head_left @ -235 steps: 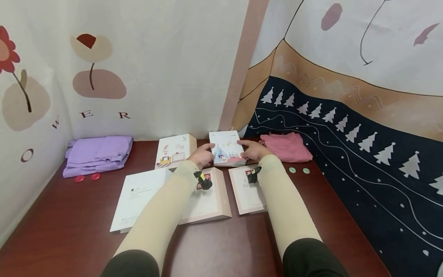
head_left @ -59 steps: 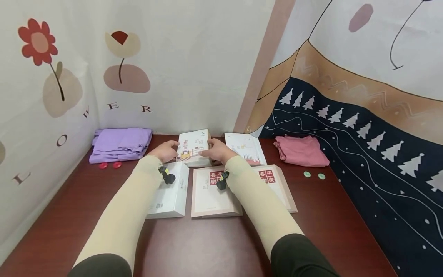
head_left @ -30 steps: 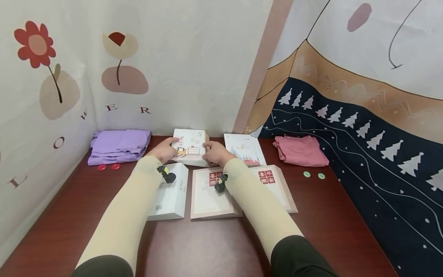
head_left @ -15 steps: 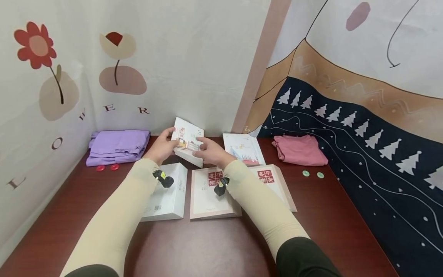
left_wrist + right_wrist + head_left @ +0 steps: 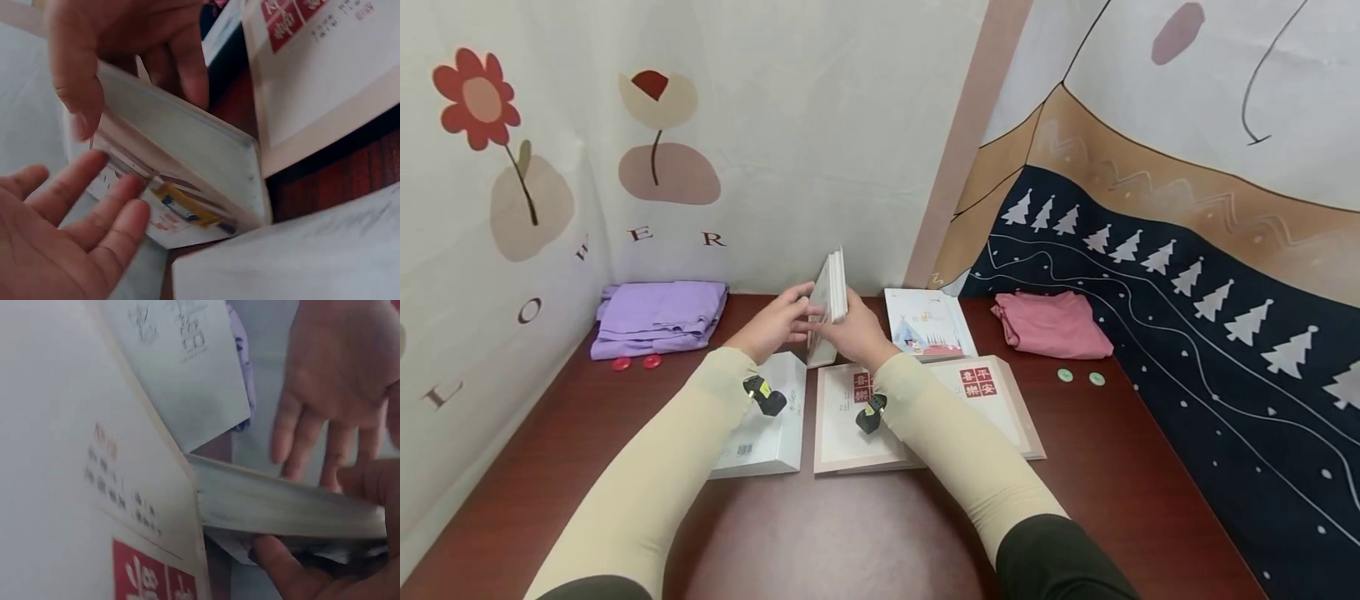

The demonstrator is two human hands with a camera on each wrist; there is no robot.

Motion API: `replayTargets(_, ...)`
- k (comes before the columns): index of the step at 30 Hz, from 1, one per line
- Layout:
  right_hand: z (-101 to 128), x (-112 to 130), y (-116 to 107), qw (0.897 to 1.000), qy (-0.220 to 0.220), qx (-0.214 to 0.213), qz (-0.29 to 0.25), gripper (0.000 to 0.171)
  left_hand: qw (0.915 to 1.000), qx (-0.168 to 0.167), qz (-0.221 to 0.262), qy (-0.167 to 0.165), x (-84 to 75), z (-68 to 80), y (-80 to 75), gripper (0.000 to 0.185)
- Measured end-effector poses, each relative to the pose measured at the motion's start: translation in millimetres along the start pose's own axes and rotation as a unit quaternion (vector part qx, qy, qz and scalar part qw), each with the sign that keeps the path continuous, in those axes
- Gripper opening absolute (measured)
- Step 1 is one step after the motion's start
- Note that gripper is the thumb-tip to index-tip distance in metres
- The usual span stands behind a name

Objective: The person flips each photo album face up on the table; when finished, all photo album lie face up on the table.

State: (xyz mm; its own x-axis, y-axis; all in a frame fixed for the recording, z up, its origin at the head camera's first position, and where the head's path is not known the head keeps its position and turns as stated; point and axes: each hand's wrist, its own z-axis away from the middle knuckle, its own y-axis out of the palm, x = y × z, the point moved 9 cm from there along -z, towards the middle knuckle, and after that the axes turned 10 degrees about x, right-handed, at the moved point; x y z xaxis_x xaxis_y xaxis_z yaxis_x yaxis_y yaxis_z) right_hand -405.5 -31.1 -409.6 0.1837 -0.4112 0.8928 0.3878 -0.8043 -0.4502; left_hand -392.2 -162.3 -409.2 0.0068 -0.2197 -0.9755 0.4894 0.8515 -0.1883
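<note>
Head view | right fingers (image 5: 278,557) grip edge-on book (image 5: 837,285) | left fingers (image 5: 797,293) released, extended | backdrop (image 5: 775,167) close behind

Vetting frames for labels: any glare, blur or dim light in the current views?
Head: fairly sharp overall, with pale glare on the near middle of the table and darker shadow under the arms; left wrist: dim, soft, print on the held book smeared; right wrist: dim, greyish, small characters on the red-stamped book too blurred to read.
</note>
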Motion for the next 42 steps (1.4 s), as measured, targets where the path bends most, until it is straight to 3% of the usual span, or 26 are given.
replayTargets(6,4.2,-11.3,-14.8,0.997,0.039,-0.067,0.0,0.094,0.9942,0.02,-0.075,-0.074,20.4,-6.2,-1.3,0.071)
replayTargets(11,3.8,-15.9,-20.1,0.996,0.056,-0.069,-0.001,0.093,0.9802,0.019,-0.156,-0.12,34.0,-2.4,-12.8,0.067)
replayTargets(15,3.9,-17.8,-20.4,0.995,0.062,-0.072,-0.009,0.088,0.977,0.002,-0.157,-0.144,39.8,-1.5,-20.6,0.067)
replayTargets(22,3.3,-23.5,-24.5,0.995,0.07,-0.073,-0.024,0.081,0.9853,-0.005,-0.106,-0.134,41.9,-8.1,-24.1,0.07)
replayTargets(28,6.3,-29.6,-26.1,0.993,0.105,-0.054,-0.01,0.079,0.9873,-0.025,-0.062,-0.144,51.5,-9.8,-29.1,0.07)
replayTargets(34,4.6,-34.4,-19.4,0.993,0.119,-0.005,0.015,0.07,0.9862,-0.033,-0.1,-0.127,46.3,-9.3,-28.4,0.064)
replayTargets(42,-0.2,-50.6,-10.5,0.983,0.152,0.082,0.055,0.069,0.9829,-0.052,-0.121,-0.128,51.3,-5.1,-33.6,0.06)
